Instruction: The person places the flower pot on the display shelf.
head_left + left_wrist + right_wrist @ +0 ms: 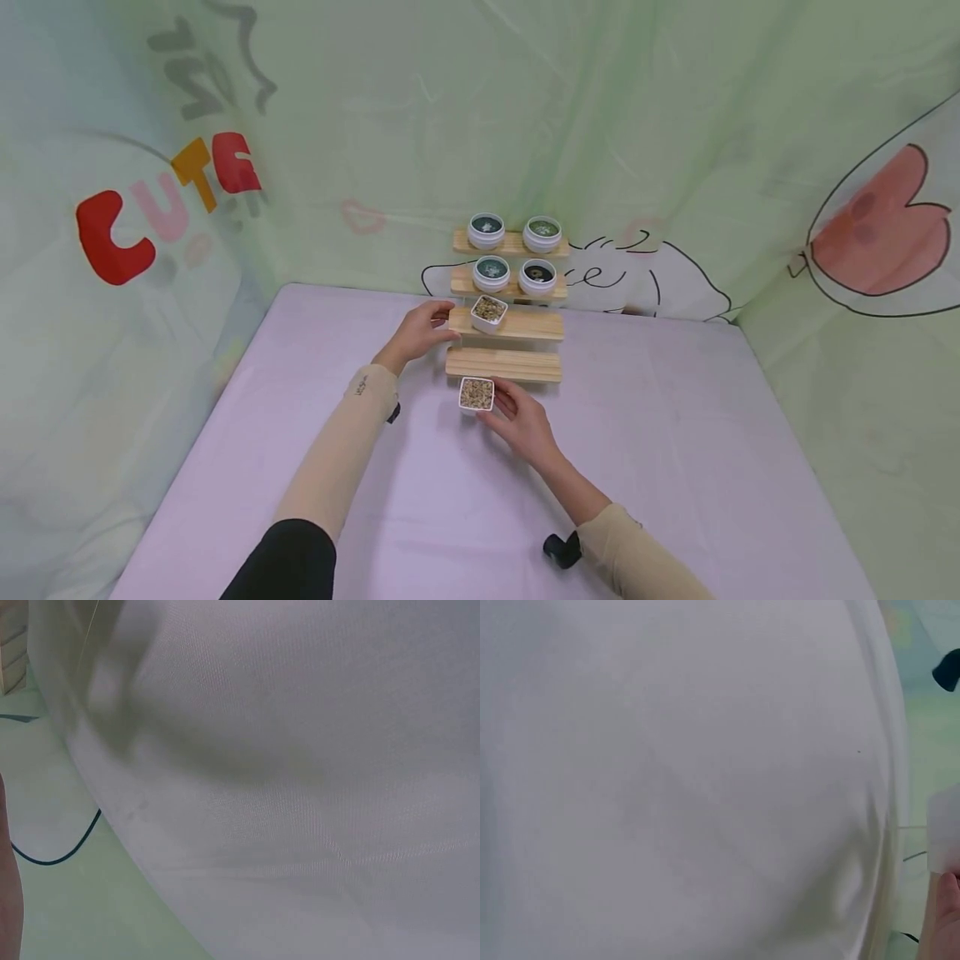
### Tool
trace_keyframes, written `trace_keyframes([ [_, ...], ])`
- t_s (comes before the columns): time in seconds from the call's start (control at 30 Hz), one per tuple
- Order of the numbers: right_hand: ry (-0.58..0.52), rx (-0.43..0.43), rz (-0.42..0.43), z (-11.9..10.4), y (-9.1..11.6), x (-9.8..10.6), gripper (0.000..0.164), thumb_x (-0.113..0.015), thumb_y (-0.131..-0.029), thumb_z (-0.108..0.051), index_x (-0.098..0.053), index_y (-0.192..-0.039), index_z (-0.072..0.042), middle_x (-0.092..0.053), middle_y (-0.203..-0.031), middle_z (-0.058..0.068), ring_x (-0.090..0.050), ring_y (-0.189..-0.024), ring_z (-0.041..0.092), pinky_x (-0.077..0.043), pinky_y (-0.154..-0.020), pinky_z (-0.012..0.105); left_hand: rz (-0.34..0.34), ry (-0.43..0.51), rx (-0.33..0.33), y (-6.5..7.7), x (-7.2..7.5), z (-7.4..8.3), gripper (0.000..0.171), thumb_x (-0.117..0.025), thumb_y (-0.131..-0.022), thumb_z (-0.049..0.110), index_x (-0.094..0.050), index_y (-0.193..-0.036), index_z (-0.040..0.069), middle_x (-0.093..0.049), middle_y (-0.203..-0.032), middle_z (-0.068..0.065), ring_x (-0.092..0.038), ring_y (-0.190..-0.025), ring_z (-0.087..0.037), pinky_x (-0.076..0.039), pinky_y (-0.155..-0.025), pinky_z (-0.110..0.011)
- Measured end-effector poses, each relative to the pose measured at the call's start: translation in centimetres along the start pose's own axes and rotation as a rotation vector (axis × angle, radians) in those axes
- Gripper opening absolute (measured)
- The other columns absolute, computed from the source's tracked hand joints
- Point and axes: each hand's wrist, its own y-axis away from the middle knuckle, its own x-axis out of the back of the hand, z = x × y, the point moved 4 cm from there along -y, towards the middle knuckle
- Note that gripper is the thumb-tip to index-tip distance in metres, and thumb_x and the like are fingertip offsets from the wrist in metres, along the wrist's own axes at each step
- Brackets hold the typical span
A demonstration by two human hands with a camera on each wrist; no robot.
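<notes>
A small white square cup point(476, 393) of beige grain-like bits is held by my right hand point(525, 427), thumb and fingers at its right side, just in front of the lowest step. In the right wrist view part of the white cup point(945, 832) shows at the right edge above a fingertip point(948, 896). My left hand point(420, 332) grips the left end of a tiered wooden stand point(532, 326), thumb in front and fingers behind. A similar square cup point(489, 313) sits on the second step from the bottom, near that hand.
Two round white tubs, a left one point(486, 231) and a right one point(542, 234), stand on the top step. Two more, one left point(491, 273) and one right point(537, 276), are below. Pale cloth covers the table point(660, 467); a printed curtain point(420, 125) hangs behind.
</notes>
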Motion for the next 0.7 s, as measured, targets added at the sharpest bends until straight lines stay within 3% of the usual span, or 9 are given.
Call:
trace_keyframes([
  [0.17,-0.005,-0.038,-0.001,-2.3,0.0,1.2,0.061,-0.074,-0.083,0.005,-0.045,-0.136,0.013,-0.048,-0.139,0.031,-0.049,-0.128,0.038,-0.046,-0.104,0.04,0.0,-0.005,-0.003,0.0,0.0,0.1,0.066,-0.08,-0.083,0.015,-0.049,-0.138,-0.004,-0.051,-0.138,-0.019,-0.054,-0.123,-0.029,-0.045,-0.107,-0.031],
  [0.33,-0.014,-0.064,0.037,-1.0,-0.8,2.3,0.062,-0.075,-0.085,-0.001,-0.046,-0.139,0.005,-0.047,-0.142,0.025,-0.049,-0.13,0.033,-0.047,-0.101,0.029,-0.005,-0.01,-0.004,0.0,-0.1,0.1,0.066,-0.079,-0.084,0.015,-0.048,-0.139,-0.004,-0.051,-0.139,-0.019,-0.054,-0.123,-0.029,-0.045,-0.108,-0.031],
  [0.7,-0.036,-0.082,0.132,-3.3,-2.2,5.1,0.06,-0.074,-0.087,-0.006,-0.046,-0.139,0.003,-0.048,-0.143,0.02,-0.049,-0.131,0.028,-0.046,-0.1,0.022,-0.014,-0.019,0.007,0.1,0.0,0.3,0.066,-0.079,-0.084,0.015,-0.048,-0.139,-0.003,-0.051,-0.139,-0.018,-0.054,-0.123,-0.029,-0.045,-0.108,-0.031],
])
